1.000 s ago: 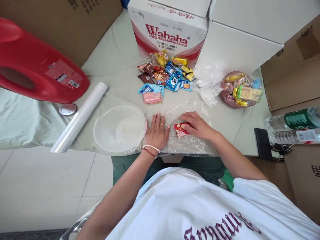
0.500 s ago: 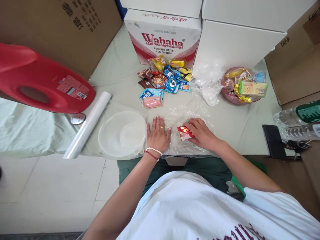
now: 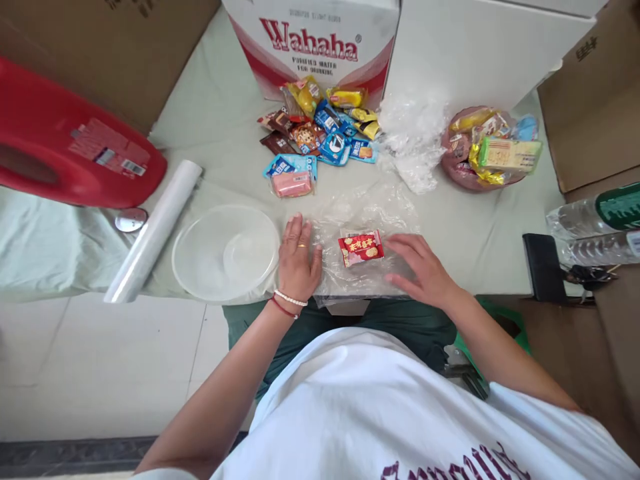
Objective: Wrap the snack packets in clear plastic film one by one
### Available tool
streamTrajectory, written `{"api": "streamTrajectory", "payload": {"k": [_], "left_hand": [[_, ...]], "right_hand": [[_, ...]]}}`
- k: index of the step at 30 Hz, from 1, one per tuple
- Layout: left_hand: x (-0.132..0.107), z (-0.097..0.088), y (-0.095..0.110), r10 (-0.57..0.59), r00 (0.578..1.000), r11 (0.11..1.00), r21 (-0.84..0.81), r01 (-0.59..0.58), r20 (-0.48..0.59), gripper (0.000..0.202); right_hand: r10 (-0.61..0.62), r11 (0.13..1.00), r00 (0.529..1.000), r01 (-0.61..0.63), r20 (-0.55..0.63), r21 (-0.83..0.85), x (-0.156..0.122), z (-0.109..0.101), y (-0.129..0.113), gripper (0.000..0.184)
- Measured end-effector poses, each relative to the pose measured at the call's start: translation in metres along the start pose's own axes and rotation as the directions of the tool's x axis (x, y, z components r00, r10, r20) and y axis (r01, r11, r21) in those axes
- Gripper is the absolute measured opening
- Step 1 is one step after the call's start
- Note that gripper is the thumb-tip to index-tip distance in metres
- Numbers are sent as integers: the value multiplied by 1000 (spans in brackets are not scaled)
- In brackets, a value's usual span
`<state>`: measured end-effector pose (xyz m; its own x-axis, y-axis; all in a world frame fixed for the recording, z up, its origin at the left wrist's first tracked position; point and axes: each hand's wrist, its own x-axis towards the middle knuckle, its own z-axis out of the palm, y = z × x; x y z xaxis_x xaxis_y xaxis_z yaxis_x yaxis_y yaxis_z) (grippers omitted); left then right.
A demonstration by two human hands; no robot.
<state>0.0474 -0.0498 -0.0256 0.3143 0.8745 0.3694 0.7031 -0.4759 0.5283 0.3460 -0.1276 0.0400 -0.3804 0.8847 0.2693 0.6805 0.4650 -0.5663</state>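
A small red snack packet (image 3: 361,247) lies flat in the middle of a sheet of clear plastic wrap (image 3: 367,213) spread on the table. My left hand (image 3: 297,257) rests flat on the wrap's left edge, fingers stretched out, a ring on one finger. My right hand (image 3: 419,268) lies open on the wrap's right part, just right of the packet and not touching it. A clear plastic bowl (image 3: 226,253) sits directly left of my left hand.
A pile of wrapped snacks (image 3: 320,133) lies in front of a Wahaha carton (image 3: 313,43). A pink bowl of snacks (image 3: 493,150) stands at the right beside crumpled plastic (image 3: 413,140). A wrap roll (image 3: 153,230), red jug (image 3: 65,150), bottles (image 3: 595,230) and black phone (image 3: 543,267) surround them.
My right hand let go of the red packet and slid to the right; the packet now lies uncovered on the wrap. My left hand stayed flat.
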Motion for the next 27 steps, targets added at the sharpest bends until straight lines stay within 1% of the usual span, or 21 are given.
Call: {"api": "streamTrajectory", "payload": {"k": [2, 4, 5, 7, 9, 11, 12, 14, 16, 17, 18, 20, 21, 22, 24, 25, 27], "left_hand": [[-8, -5, 2, 58, 998, 998, -7, -58, -1, 57], [-14, -10, 4, 81, 996, 997, 0, -81, 34, 56], [-16, -12, 4, 79, 995, 997, 6, -79, 67, 54], [-20, -19, 3, 60, 988, 998, 14, -63, 145, 51], [-24, -28, 2, 45, 979, 999, 4, -47, 199, 49], [-29, -38, 4, 68, 969, 998, -21, -65, 239, 52], [-33, -43, 6, 96, 958, 995, -39, -89, 271, 56], [-41, -49, 11, 161, 921, 987, -78, -142, 354, 62], [-49, -50, 16, 197, 888, 980, -106, -169, 415, 63], [-52, -49, 18, 195, 884, 981, -106, -166, 425, 61], [-53, -47, 19, 183, 890, 983, -99, -155, 418, 58], [-53, -43, 20, 152, 919, 987, -103, -123, 363, 39], [-50, -41, 21, 131, 940, 988, -117, -99, 315, 28], [-46, -39, 21, 103, 962, 988, -139, -69, 254, 22], [-33, -35, 22, 7, 993, 985, -171, 13, 117, 24], [-24, -32, 22, -62, 996, 983, -169, 71, 58, 25], [-6, -22, 21, -205, 979, 972, -124, 202, -13, 28]], "right_hand": [[-1, 1000, 1000, 1, 18, 20, -26, 0, -3, 66], [12, 1000, 997, -12, 79, -3, -47, 7, -3, 63], [30, 999, 995, -28, 100, -23, -54, 13, -2, 57], [76, 996, 992, -71, 99, -47, -60, 21, 0, 39], [112, 993, 990, -110, 83, -29, -56, 23, 1, 28], [111, 993, 988, -113, 108, 16, -45, 16, 0, 26], [97, 994, 986, -103, 133, 37, -38, 10, -1, 27], [58, 996, 981, -71, 186, 60, -22, -4, -4, 30], [29, 998, 975, -42, 219, 53, -7, -18, -7, 31], [27, 999, 973, -37, 229, 37, 1, -25, -7, 32], [34, 999, 971, -38, 237, 13, 9, -31, -7, 33], [72, 997, 961, -61, 266, -52, 23, -40, -6, 35], [97, 994, 954, -76, 285, -84, 30, -44, -4, 36], [118, 990, 946, -89, 301, -109, 36, -48, -2, 37], [147, 986, 937, -114, 316, -121, 47, -52, 4, 36], [162, 985, 937, -134, 310, -108, 51, -53, 8, 35], [216, 976, 934, -205, 283, -66, 56, -52, 19, 34]]}}
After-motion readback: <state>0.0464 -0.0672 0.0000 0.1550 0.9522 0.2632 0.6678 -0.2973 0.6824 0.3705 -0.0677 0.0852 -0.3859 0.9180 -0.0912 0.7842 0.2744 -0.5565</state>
